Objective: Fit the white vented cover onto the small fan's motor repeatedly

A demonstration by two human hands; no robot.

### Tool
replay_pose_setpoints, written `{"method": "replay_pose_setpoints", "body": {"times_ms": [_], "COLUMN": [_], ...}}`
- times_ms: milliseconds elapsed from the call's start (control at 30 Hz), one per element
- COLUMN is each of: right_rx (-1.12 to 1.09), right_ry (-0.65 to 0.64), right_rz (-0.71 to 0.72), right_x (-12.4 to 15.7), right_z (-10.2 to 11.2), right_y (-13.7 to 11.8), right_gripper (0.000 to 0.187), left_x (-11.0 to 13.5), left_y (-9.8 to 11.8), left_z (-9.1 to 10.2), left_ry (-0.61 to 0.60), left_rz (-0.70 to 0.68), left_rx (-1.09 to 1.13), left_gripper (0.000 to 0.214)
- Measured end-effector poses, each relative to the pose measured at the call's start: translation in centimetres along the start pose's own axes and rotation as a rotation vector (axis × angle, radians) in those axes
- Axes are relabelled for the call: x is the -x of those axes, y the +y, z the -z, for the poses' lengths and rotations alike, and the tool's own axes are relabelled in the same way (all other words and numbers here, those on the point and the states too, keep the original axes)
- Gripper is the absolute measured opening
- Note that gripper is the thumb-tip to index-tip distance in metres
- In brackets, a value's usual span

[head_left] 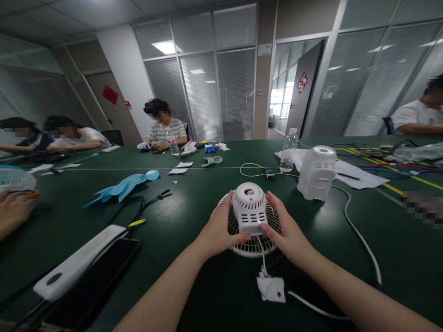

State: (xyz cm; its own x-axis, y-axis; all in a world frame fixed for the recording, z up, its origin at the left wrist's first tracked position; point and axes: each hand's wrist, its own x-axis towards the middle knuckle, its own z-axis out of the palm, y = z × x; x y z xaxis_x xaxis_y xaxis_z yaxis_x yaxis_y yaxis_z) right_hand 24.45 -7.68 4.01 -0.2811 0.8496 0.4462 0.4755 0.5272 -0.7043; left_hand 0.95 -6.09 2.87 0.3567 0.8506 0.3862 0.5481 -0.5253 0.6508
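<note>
Directly in front of me a small white fan lies face down on its round grille (254, 249), its slotted motor housing (252, 210) on top. My left hand (221, 226) grips the housing from the left, thumb along its lower edge. On the other side my right hand (280, 221) holds it too, thumb pressed to the lower right corner. A short white cable runs from the housing to a small white plate (272, 289) nearer to me, and another cable leads off that plate to the right. A white slotted plastic casing (317, 173) stands to the right.
A power bank-like white bar (83, 260) and a black phone (97, 286) lie at left. Blue fan blades (128, 184) rest beyond. At far left a person's hand (14, 210) is by a pale basket-like grille (17, 177). A clear bottle (289, 150) and paper (360, 174) stand behind the casing.
</note>
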Motion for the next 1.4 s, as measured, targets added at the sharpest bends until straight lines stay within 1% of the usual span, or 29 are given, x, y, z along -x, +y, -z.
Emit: {"method": "replay_pose_setpoints", "body": {"times_ms": [133,233,467,567,733,933,1067,1167,1300,1400], "right_rx": [-0.027,-0.035,0.023,0.056,0.059,0.079,0.057,0.056,0.081,0.110], "right_ry": [-0.104,-0.143,-0.134,-0.129,-0.150,-0.136,-0.119,-0.134,-0.166,-0.182], "right_rz": [-0.004,-0.004,-0.023,-0.043,-0.047,-0.034,-0.017,-0.010,-0.002,0.004], "right_x": [-0.5,-0.7,-0.7,-0.7,-0.6,-0.5,-0.5,-0.6,-0.7,-0.7], "right_z": [0.6,1.3,2.0,2.1,2.0,1.7,1.3,1.2,1.2,1.3], "right_y": [-0.4,-0.6,-1.0,-1.3,-1.6,-1.6,-1.2,-0.7,-0.2,-0.1], "right_gripper": [0.072,0.073,0.073,0.074,0.074,0.073,0.072,0.073,0.076,0.073], "left_x": [0.0,-0.1,0.0,0.0,0.0,0.0,-0.1,-0.2,-0.1,0.0], "left_y": [-0.1,-0.2,-0.3,-0.2,0.1,0.2,0.2,0.3,0.5,0.7], "left_z": [0.1,0.1,0.4,0.7,0.9,0.8,0.8,0.9,1.0,1.0], "left_ry": [0.007,0.000,-0.008,-0.011,-0.021,-0.037,-0.044,-0.057,-0.097,-0.113], "left_rz": [0.009,0.007,0.012,0.007,-0.049,-0.056,-0.056,-0.054,-0.030,-0.008], "left_rx": [0.062,0.093,0.138,0.114,0.047,0.045,0.068,0.067,0.008,-0.049], "left_gripper": [0.124,0.126,0.121,0.118,0.108,0.108,0.108,0.111,0.117,0.119]}}
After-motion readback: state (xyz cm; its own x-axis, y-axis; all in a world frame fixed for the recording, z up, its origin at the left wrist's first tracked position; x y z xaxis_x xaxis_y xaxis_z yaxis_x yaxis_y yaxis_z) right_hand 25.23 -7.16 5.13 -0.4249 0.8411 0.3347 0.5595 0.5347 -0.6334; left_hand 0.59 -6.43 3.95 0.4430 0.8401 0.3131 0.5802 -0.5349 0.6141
